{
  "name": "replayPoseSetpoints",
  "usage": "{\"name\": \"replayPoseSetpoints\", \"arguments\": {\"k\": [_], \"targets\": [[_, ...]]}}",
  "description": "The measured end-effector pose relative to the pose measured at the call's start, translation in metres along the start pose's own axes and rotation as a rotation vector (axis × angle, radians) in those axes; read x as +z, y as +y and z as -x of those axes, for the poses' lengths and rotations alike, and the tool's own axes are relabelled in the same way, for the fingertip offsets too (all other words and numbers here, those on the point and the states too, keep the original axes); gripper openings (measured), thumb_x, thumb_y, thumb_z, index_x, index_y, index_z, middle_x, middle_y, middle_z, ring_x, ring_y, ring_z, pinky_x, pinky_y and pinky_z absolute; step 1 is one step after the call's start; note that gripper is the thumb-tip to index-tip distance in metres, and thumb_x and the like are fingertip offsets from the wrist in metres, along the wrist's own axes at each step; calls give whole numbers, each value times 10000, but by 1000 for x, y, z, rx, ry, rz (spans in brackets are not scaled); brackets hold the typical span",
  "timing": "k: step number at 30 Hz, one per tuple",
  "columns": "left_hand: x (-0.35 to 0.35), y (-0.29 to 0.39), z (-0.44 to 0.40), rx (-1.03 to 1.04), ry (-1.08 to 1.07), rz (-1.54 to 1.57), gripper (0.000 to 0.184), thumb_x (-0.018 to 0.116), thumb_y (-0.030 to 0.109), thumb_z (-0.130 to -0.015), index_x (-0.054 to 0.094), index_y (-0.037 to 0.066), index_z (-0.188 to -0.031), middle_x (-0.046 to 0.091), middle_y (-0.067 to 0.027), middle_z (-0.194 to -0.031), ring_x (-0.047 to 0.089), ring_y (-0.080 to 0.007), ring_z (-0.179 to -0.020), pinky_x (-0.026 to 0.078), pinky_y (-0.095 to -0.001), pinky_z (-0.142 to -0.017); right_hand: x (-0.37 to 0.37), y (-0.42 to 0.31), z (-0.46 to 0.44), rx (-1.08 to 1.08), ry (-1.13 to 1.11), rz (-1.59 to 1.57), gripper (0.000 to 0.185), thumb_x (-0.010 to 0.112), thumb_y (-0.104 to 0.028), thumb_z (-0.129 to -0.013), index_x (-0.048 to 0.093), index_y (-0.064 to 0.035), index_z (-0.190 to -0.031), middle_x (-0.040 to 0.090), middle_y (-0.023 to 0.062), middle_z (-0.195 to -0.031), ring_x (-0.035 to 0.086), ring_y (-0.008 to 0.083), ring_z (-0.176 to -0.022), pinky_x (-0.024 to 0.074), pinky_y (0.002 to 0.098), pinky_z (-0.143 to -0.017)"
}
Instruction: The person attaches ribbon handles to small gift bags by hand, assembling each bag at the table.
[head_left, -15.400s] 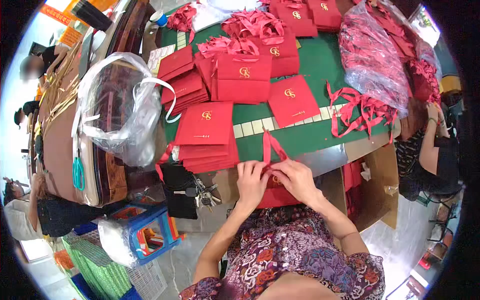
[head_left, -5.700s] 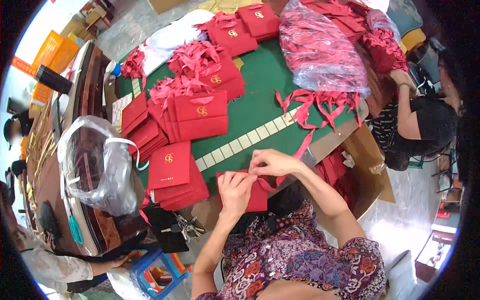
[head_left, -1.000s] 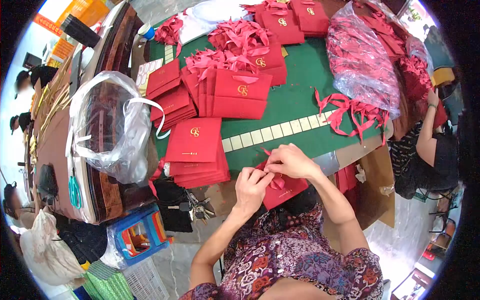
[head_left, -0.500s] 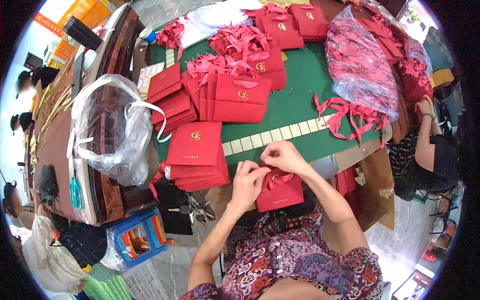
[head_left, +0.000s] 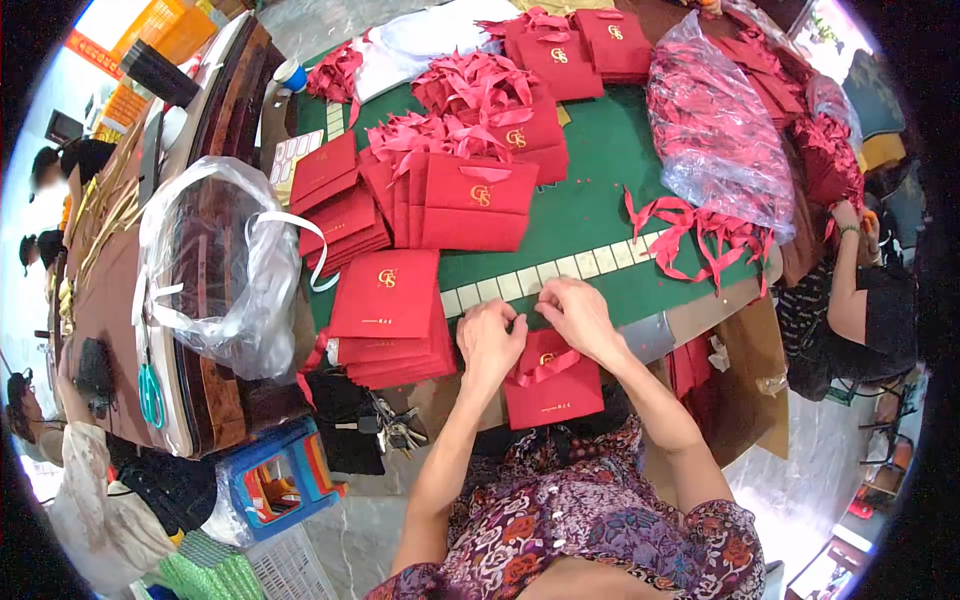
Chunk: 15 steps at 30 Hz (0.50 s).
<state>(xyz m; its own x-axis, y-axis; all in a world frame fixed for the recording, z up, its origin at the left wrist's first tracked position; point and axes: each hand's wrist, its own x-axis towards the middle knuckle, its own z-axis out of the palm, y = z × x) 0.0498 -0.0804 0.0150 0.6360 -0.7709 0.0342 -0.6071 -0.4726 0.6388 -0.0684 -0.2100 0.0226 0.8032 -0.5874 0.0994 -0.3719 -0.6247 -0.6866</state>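
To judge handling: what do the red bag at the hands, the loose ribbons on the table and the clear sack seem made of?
Red bag: probably matte paper or card, with crisp edges and a gold-coloured emblem.
Loose ribbons: likely fabric, perhaps satiny, curling limply.
Clear sack: likely glossy plastic film, wrinkled and see-through.

Left hand and right hand are near a red bag (gold-lettered).

The nearest bag is showing plain red with gold lettering, its ribbon leaning pinker. Green is covering the tabletop, where a strip is repeating cream blocks between dark lines. The blouse is mixing purple, white and orange florals. The leftmost sleeve, poorly seen, is perhaps showing pale mottling.
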Motion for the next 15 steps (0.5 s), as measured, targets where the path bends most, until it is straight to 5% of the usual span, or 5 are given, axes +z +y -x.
{"name": "replayPoseSetpoints", "arguments": {"k": [5, 8, 12, 15], "targets": [[6, -2, 2, -72, -28, 156, 147, 742, 159, -825, 668, 33, -810, 686, -97, -735, 653, -225, -633, 518, -353, -612, -11, -5, 6, 166, -162, -201, 173, 705, -107, -851, 611, -11, -960, 676, 128, -828, 679, 297, -775, 526, 400, -699], [1, 12, 5, -173, -34, 530, 116, 696, 105, -886, 685, -10, -884, 689, -50, -747, 621, -107, -668, 499, -273, -623, -9, -1, 8, 126, -246, -466, 209, 674, -136, -907, 635, 18, -1043, 724, 136, -905, 714, 230, -859, 542, 346, -760], [9, 5, 6, -157, -41, 549, 114, 677, 93, -898, 681, -16, -864, 695, -50, -761, 632, -109, -691, 506, -273, -650, -10, -4, 10, 128, -229, -473, 194, 673, -131, -906, 650, 23, -1022, 728, 137, -918, 717, 227, -845, 544, 343, -737], [12, 1, 11, -66, -44, 542, 104, 648, 69, -917, 670, -12, -977, 704, -50, -811, 641, -113, -732, 520, -271, -719, -12, -9, 14, 111, -152, -437, 132, 670, -108, -919, 673, 14, -971, 678, 56, -790, 647, 103, -743, 529, 287, -680]]}}
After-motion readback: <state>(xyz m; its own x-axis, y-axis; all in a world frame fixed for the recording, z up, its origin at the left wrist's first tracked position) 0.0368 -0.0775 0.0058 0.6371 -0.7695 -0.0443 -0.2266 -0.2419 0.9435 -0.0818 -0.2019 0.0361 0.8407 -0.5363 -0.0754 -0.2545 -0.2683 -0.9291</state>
